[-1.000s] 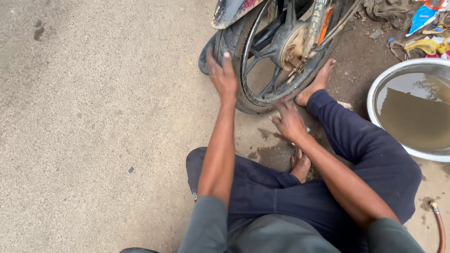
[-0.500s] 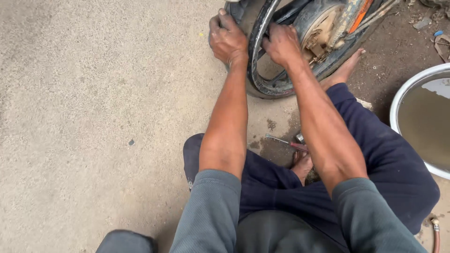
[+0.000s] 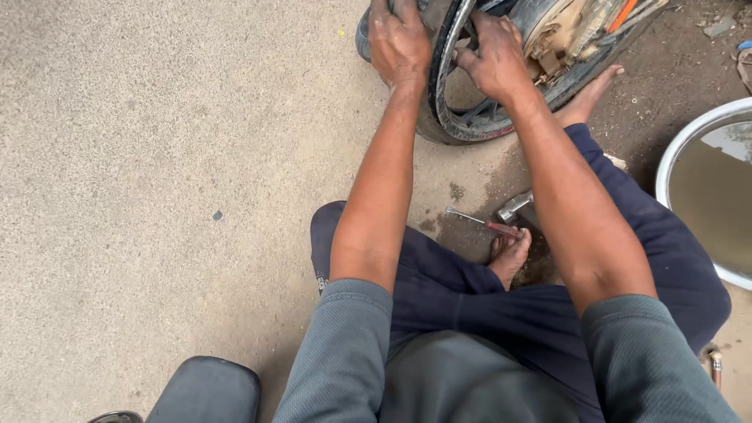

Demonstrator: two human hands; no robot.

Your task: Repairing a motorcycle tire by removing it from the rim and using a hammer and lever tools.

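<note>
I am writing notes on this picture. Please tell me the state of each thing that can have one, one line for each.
Left hand: closed over the tyre, pressing on it.
Right hand: grip on the wheel rim.
Wheel: standing upright on the ground, tyre still around the rim.
Screwdriver: lying flat on the ground, untouched.
Metal basin: filled with murky water.

A slim metal screwdriver with a red handle (image 3: pixel 484 222) is seen lying on the stained concrete ground (image 3: pixel 157 196), with a grey metal hammer head (image 3: pixel 514 207) just beside its handle end. A round metal basin of murky water (image 3: pixel 689 141) is placed at the right edge. A black padded seat (image 3: pixel 205 388) is glimpsed at the bottom.
</note>
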